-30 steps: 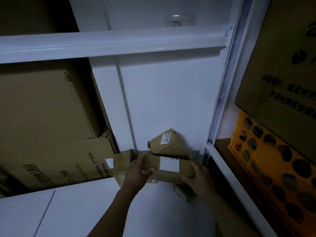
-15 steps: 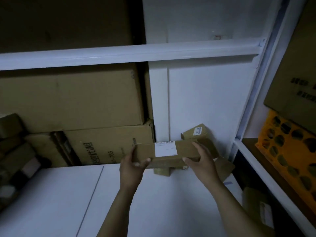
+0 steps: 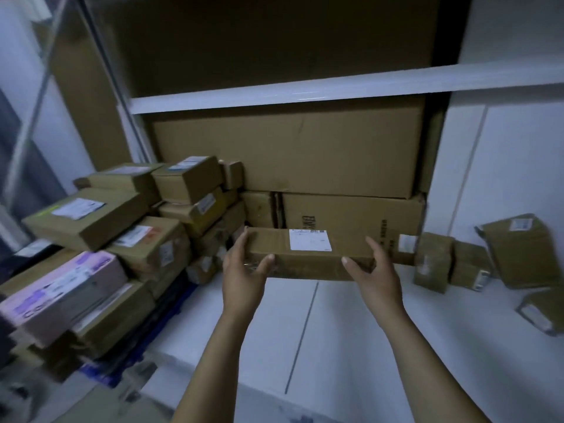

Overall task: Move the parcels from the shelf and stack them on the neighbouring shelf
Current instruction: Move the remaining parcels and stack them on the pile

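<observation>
**A:** Biggest first?

**B:** Large brown cardboard cartons [image 3: 305,148] stacked against the back, under the white upper shelf beam [image 3: 305,90]; below, the white shelf board [image 3: 351,331]; at the left, a crowded pile of taped brown and pink parcels [image 3: 137,239], likely on the neighbouring shelf.

**A:** And the one being carried?

**B:** Long flat brown cardboard parcel with a white label [image 3: 308,253], held level above the white board, just in front of the lower carton; left grip [image 3: 244,270] curled round its left end, thumb on the near face, fingers over the top; right grip [image 3: 378,270] clasping the right end the same way.

**A:** Handling?

**B:** Stiff and boxy; probably light, judging by the easy hold; tape perhaps slick; best kept by both short ends, palms square.

**A:** Room to move?

**B:** Open above the board between the pile and the small brown parcels [image 3: 433,257] at the right; tighter leftward, with uneven pile tops and box corners jutting out; beam overhead worth minding on any lift.
</observation>
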